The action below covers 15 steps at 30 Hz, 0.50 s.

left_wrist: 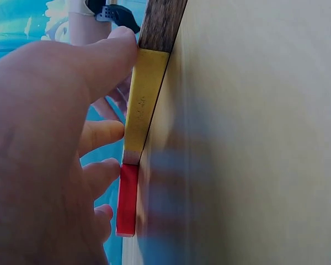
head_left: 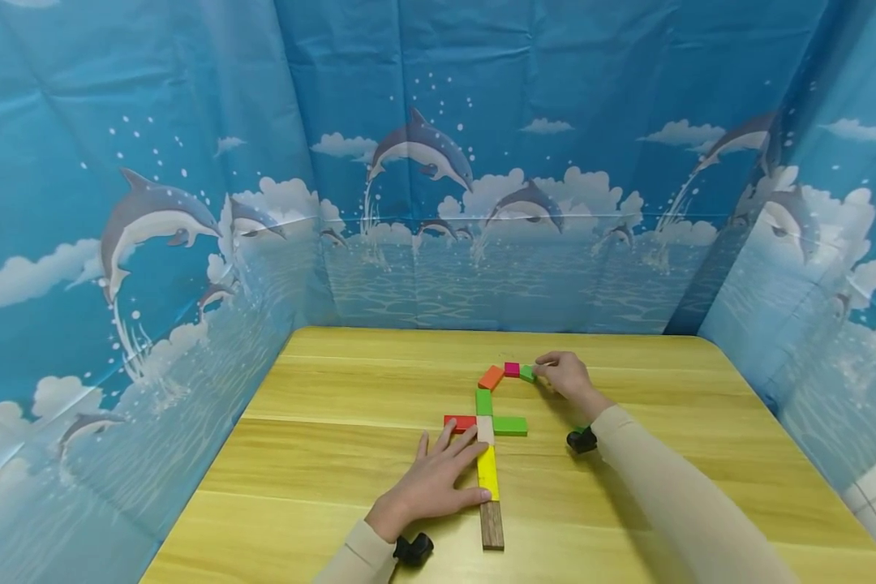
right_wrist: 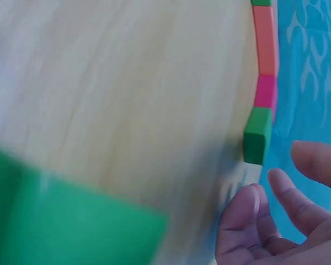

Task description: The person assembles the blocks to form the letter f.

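Note:
Toy blocks form a hooked line on the table. With fingers spread, my left hand (head_left: 434, 483) rests against the red block (head_left: 457, 422), the pale block (head_left: 485, 434) and the yellow block (head_left: 487, 473), its thumb near the dark brown block (head_left: 492, 527). My right hand (head_left: 565, 377) is beside the small green block (right_wrist: 256, 135) at the hook's tip. A slight gap parts its loosely bent fingers from that block in the right wrist view, and they hold nothing. The magenta block (head_left: 512, 370), the orange block (head_left: 491, 378) and a green block (head_left: 484, 402) complete the curve.
A green block (head_left: 510, 427) juts right from the pale one. Another green block (right_wrist: 71, 215), large and blurred in the right wrist view, lies under the right wrist. Curtains with dolphins (head_left: 423, 150) stand behind and beside the wooden table (head_left: 321, 454).

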Available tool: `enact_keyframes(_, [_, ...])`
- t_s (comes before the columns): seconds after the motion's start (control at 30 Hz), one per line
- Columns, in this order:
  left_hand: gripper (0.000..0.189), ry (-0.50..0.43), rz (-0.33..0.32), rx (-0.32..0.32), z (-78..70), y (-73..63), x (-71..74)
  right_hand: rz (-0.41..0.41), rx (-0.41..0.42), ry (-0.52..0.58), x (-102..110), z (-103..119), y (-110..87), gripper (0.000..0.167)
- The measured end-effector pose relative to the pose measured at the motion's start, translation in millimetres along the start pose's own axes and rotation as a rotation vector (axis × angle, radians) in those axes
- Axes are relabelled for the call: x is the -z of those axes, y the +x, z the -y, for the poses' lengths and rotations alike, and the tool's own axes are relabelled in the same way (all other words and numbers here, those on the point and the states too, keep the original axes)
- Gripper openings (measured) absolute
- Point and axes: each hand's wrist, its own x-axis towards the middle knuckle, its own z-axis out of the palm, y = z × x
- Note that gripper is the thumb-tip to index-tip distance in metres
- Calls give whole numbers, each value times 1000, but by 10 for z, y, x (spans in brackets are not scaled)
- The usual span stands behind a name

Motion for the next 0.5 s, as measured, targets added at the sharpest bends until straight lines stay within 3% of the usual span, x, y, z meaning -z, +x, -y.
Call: enact_keyframes(0.5, [74,-14,5,-1,-32,-13,8,16,61,-105,335,100,-349,37])
